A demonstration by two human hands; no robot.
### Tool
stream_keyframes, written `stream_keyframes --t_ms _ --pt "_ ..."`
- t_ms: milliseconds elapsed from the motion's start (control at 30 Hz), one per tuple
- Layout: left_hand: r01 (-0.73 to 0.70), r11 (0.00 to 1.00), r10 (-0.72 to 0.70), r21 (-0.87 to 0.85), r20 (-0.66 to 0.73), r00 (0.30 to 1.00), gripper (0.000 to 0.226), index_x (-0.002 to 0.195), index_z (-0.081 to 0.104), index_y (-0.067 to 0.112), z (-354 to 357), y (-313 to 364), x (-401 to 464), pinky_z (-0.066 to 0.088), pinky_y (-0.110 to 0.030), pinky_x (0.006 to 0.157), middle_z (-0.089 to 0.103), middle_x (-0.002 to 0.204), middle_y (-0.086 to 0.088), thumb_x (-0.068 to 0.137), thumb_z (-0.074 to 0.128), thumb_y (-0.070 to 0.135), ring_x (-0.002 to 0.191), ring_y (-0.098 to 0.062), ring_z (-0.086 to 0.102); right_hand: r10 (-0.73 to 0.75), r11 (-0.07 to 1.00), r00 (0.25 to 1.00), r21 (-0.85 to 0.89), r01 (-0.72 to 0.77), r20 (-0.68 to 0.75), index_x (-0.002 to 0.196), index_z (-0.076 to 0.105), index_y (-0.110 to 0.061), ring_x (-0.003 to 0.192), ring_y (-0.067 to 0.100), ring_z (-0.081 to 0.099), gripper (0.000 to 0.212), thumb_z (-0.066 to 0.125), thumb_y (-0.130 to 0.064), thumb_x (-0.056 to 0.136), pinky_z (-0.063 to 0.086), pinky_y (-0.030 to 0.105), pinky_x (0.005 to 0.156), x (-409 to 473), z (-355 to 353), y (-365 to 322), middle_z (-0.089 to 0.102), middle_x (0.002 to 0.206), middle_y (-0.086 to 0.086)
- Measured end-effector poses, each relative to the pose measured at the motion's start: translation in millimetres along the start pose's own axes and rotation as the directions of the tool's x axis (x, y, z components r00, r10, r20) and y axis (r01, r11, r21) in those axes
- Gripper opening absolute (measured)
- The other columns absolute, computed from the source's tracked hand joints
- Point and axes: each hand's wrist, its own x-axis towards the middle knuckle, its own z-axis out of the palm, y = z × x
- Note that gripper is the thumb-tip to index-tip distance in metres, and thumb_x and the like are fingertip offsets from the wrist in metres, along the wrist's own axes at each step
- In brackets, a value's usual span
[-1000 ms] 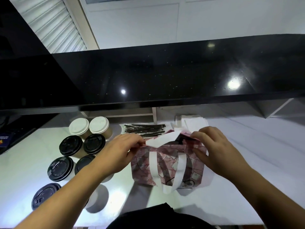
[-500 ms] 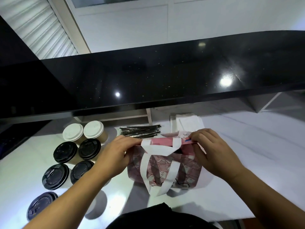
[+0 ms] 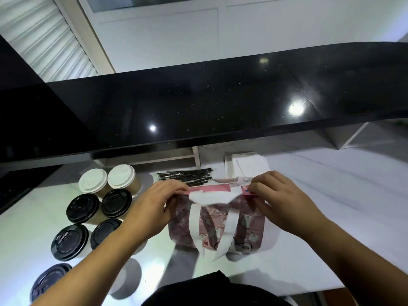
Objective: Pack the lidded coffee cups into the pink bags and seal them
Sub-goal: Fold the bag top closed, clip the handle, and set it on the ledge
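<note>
Looking down, we see the big black shelf (image 3: 220, 102) hanging over our white counter (image 3: 331, 217); it sits a little lower in our view than a moment ago, because our head tipped up a bit. Next comes the pink bag (image 3: 217, 221); it stands on the counter right in front of us, between our two hands, with its white straps (image 3: 194, 224) hanging down the near side; a moment ago its top was open and pointy, and now the top edge is folded flat into a straight pink strip. Our left hand (image 3: 150, 208) pinches the left end of that strip, fingers closed on it; our right hand (image 3: 284, 202) pinches the right end the same way, closed on the bag; both hands have moved a bit wider apart than before. We cannot see inside the bag, so we cannot tell what is in it. To the left stand the coffee cups (image 3: 82, 208) in a bunch, some partly hidden by our left arm; two have white lids (image 3: 92, 181) at the back and the others have black lids; they have not moved. Behind the bag lie thin black sticks (image 3: 185, 176) and some white paper (image 3: 247, 164).
</note>
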Motion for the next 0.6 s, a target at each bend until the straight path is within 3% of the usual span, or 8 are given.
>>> stream_keyframes --t_ms 100,167,233,300,333,467,600 --pt "-0.130 0.988 0.130 0.079 0.005 0.991 0.032 0.112 0.058 0.030 -1 -3 0 0.056 -0.035 0.075 0.058 0.126 0.018 0.089 0.053 0.009 0.104 -0.014 0.061 0.031 0.998 0.999 -0.062 -0.030 0.016 0.107 0.072 -0.015 0.098 0.028 0.062 0.036 0.087 -0.028 0.078 0.060 0.042 0.072 -1 2 0 0.069 0.111 0.006" --pt "-0.144 0.983 0.141 0.117 0.033 0.990 0.032 0.109 0.058 0.031 -1 -3 0 0.056 -0.038 0.071 0.058 0.126 0.017 0.085 0.047 0.013 0.101 -0.016 0.061 0.032 0.997 0.999 -0.073 -0.032 0.009 0.106 0.073 -0.015 0.097 0.029 0.063 0.039 0.091 -0.029 0.074 0.062 0.041 0.068 -2 2 -1 0.071 0.110 0.007" --pt "-0.129 0.986 0.124 0.107 0.054 0.991 0.034 0.110 0.056 0.033 -1 -3 0 0.056 -0.038 0.073 0.059 0.123 0.019 0.085 0.048 0.011 0.101 -0.015 0.060 0.022 0.999 0.999 -0.031 -0.023 -0.039 0.106 0.071 -0.015 0.097 0.028 0.063 0.026 0.073 -0.034 0.089 0.061 0.042 0.068 -4 2 -3 0.070 0.110 0.005" --pt "-0.105 0.991 0.099 0.083 0.070 0.993 0.038 0.111 0.055 0.035 -1 -1 1 0.055 -0.038 0.077 0.061 0.118 0.019 0.085 0.055 0.006 0.102 -0.015 0.059 0.054 0.997 0.997 0.052 -0.051 -0.063 0.110 0.066 -0.020 0.103 0.024 0.060 0.033 0.045 -0.045 0.103 0.059 0.035 0.075 -6 0 -8 0.066 0.114 -0.002" --pt "-0.084 0.994 0.078 0.075 0.076 0.994 0.042 0.111 0.055 0.036 -2 -1 1 0.055 -0.038 0.078 0.062 0.114 0.019 0.085 0.059 0.004 0.101 -0.014 0.058 0.077 0.994 0.995 0.076 -0.072 -0.058 0.111 0.065 -0.021 0.106 0.021 0.057 0.035 0.042 -0.047 0.104 0.055 0.032 0.079 -7 0 -11 0.063 0.116 -0.005" --pt "-0.013 0.999 0.009 0.050 0.074 0.997 0.052 0.110 0.056 0.037 1 -2 2 0.050 -0.028 0.075 0.054 0.102 0.030 0.081 0.073 -0.003 0.096 -0.006 0.053 0.129 0.989 0.992 0.077 -0.129 0.005 0.116 0.064 -0.026 0.113 0.019 0.055 0.038 0.062 -0.054 0.091 0.051 0.031 0.090 -8 -3 -18 0.062 0.120 -0.009" --pt "0.014 0.999 -0.017 0.048 0.064 0.998 0.052 0.107 0.054 0.041 0 0 4 0.049 -0.027 0.072 0.048 0.098 0.042 0.082 0.075 0.001 0.092 0.000 0.048 0.099 0.995 0.994 -0.016 -0.098 0.051 0.114 0.061 -0.034 0.110 0.017 0.057 0.031 0.053 -0.054 0.093 0.052 0.035 0.092 -3 -9 -27 0.066 0.118 -0.013"
